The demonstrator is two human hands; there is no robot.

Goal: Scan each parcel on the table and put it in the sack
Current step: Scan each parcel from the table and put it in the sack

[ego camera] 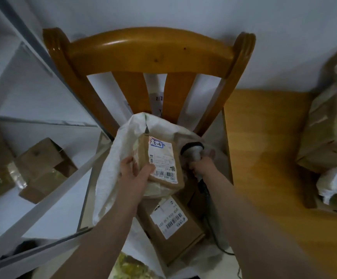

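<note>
My left hand grips a small brown cardboard parcel by its near left corner, label up, over the open mouth of a white woven sack. The sack rests on a wooden chair. My right hand holds a grey barcode scanner just right of the parcel, its dark head pointing away from me. Its cable trails back along my forearm. A second labelled brown box lies below the held parcel, between my forearms.
The wooden chair stands against a white wall, its back ahead of me. A wooden table at the right carries several wrapped parcels. White shelving at the left holds more cardboard boxes.
</note>
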